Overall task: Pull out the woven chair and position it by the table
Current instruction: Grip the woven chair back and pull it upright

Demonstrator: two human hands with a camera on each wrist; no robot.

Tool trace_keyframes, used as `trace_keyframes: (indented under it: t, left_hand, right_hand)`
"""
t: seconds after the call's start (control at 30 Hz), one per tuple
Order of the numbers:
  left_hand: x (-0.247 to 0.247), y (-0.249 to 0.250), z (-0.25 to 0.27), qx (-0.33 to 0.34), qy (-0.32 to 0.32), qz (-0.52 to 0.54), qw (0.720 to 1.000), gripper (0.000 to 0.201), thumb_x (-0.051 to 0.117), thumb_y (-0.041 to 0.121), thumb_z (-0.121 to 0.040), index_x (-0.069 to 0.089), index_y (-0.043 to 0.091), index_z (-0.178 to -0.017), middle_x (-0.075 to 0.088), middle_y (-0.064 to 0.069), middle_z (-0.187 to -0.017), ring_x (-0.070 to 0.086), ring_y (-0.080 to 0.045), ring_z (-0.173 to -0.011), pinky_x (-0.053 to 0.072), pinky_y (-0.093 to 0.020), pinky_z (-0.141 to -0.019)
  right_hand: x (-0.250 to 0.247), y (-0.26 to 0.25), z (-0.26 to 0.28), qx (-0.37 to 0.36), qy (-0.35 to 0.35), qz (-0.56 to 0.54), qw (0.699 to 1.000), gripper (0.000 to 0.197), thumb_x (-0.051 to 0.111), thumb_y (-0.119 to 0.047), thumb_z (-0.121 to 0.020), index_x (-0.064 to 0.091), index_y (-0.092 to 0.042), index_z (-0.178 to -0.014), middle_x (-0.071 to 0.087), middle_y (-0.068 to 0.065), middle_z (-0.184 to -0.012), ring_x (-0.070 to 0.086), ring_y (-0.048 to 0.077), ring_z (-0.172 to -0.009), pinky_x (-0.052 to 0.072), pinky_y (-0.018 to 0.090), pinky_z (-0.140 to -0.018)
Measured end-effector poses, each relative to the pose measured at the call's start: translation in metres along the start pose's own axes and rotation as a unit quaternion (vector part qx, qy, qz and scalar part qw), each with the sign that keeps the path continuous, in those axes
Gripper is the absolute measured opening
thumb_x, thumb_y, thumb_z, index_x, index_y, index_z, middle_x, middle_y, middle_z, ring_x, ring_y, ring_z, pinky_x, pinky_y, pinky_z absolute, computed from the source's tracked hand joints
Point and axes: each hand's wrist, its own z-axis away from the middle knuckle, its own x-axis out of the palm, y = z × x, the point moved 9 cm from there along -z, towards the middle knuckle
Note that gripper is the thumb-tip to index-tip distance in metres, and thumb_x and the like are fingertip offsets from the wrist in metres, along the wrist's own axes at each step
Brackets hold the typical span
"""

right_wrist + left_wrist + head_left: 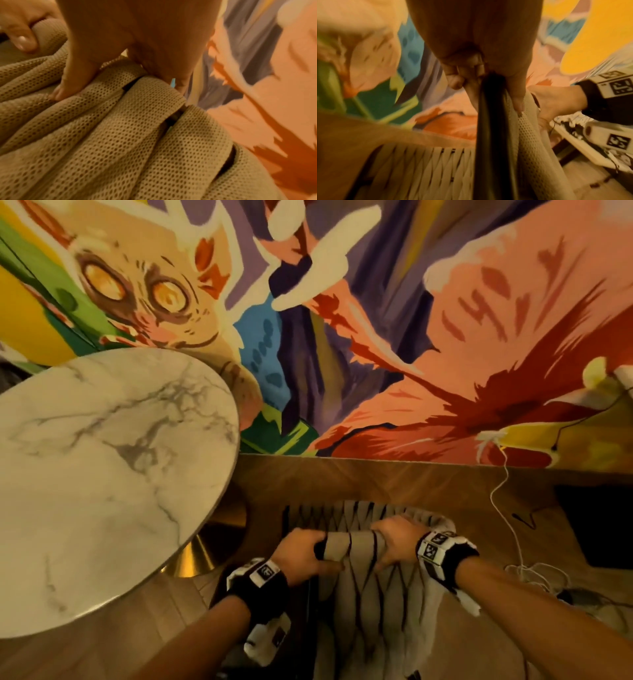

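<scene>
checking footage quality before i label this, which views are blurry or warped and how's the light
Head view: warm dim light, wide-angle bend, mural slightly soft, marble table clear. Left wrist view: mural and woven chair streaked by motion blur. Right wrist view: chair mesh sharp, background smeared.

Bare forearms, no sleeves. Black wristband (263, 589) on the left wrist, carrying a white block with a black square code marker. Matching black band (445, 553) on the right wrist, white housing, two black-and-white square markers. White camera module (270, 637) under the left wrist.
</scene>
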Motion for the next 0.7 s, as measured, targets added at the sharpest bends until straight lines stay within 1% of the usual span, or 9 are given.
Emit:
trace_keyframes:
  t: [0.1,0.2,0.27,0.33,0.4,0.5,0.6,0.63,0.7]
  left_hand:
    - [-0.044,0.022,0.014,0.044,0.056,-0.028,0.997,0.056,0.067,0.066,-0.061,0.065,0.022,-0.096,0.072,0.001,-0.094,0.066,-0.015,-0.085,0.052,-0.032,-0.075]
    - [-0.052,0.028,0.042,0.069,0.062,-0.031,0.995,0.048,0.068,0.065,-0.060,0.061,0.026,-0.089,0.070,0.005,-0.085,0.064,-0.009,-0.076,0.051,-0.030,-0.067]
    - [-0.033,0.019,0.063,0.077,0.042,-0.047,0.995,0.044,0.068,0.059,-0.064,0.055,0.023,-0.083,0.062,0.004,-0.075,0.060,-0.013,-0.069,0.044,-0.032,-0.059]
    - [-0.007,-0.003,0.079,0.062,0.009,-0.051,0.997,0.044,0.069,0.055,-0.066,0.052,0.018,-0.084,0.057,0.004,-0.074,0.058,-0.017,-0.068,0.042,-0.032,-0.058]
    - [0.017,-0.028,0.088,0.037,-0.015,-0.043,0.998,0.043,0.068,0.050,-0.066,0.051,0.016,-0.085,0.059,0.000,-0.077,0.062,-0.023,-0.074,0.052,-0.040,-0.065]
    - [0.040,-0.050,0.095,-0.008,-0.034,-0.030,0.999,0.035,0.066,0.037,-0.068,0.051,0.014,-0.091,0.061,-0.006,-0.087,0.065,-0.029,-0.085,0.055,-0.047,-0.076]
    - [0.062,-0.076,0.106,-0.045,-0.066,-0.030,0.996,0.029,0.068,0.031,-0.069,0.045,0.024,-0.085,0.065,-0.011,-0.097,0.066,-0.030,-0.083,0.056,-0.044,-0.072]
    - [0.072,-0.089,0.111,-0.044,-0.079,-0.041,0.995,0.031,0.070,0.032,-0.067,0.042,0.027,-0.080,0.065,-0.009,-0.093,0.065,-0.028,-0.080,0.054,-0.041,-0.069]
    - [0.080,-0.112,0.129,-0.050,-0.085,-0.020,0.995,0.037,0.073,0.040,-0.066,0.037,0.031,-0.070,0.059,0.002,-0.078,0.057,-0.014,-0.068,0.045,-0.031,-0.062]
  right_hand:
    - [-0.048,-0.020,0.033,0.001,0.082,0.022,0.996,0.054,0.072,-0.062,-0.058,0.059,-0.026,-0.097,0.069,-0.001,-0.099,0.062,0.023,-0.097,0.039,0.038,-0.086]
    - [-0.051,-0.041,0.067,0.021,0.130,0.029,0.991,0.053,0.069,-0.059,-0.064,0.057,-0.027,-0.103,0.062,0.001,-0.100,0.055,0.022,-0.101,0.036,0.038,-0.090]
    - [-0.024,-0.055,0.076,0.035,0.129,0.046,0.990,0.048,0.069,-0.054,-0.067,0.053,-0.026,-0.103,0.053,-0.002,-0.096,0.052,0.021,-0.100,0.034,0.036,-0.085]
    - [0.016,-0.066,0.073,0.054,0.127,0.069,0.988,0.046,0.066,-0.050,-0.068,0.050,-0.024,-0.102,0.051,-0.003,-0.094,0.052,0.022,-0.101,0.034,0.035,-0.084]
    - [0.057,-0.069,0.063,0.079,0.115,0.082,0.987,0.048,0.063,-0.046,-0.071,0.047,-0.022,-0.110,0.059,0.001,-0.103,0.051,0.025,-0.108,0.037,0.039,-0.092]
    - [0.096,-0.065,0.054,0.120,0.105,0.070,0.985,0.055,0.062,-0.043,-0.073,0.044,-0.020,-0.119,0.061,0.006,-0.116,0.052,0.028,-0.112,0.041,0.041,-0.095]
    - [0.128,-0.079,0.044,0.127,0.090,0.055,0.986,0.048,0.062,-0.043,-0.071,0.049,-0.019,-0.111,0.064,0.007,-0.110,0.058,0.029,-0.105,0.046,0.041,-0.092]
    - [0.146,-0.086,0.040,0.121,0.078,0.054,0.988,0.044,0.061,-0.042,-0.070,0.050,-0.019,-0.106,0.065,0.007,-0.108,0.059,0.029,-0.103,0.046,0.041,-0.091]
    - [0.176,-0.096,0.035,0.115,0.058,0.056,0.990,0.043,0.062,-0.042,-0.070,0.051,-0.019,-0.105,0.066,0.007,-0.107,0.058,0.030,-0.103,0.045,0.041,-0.091]
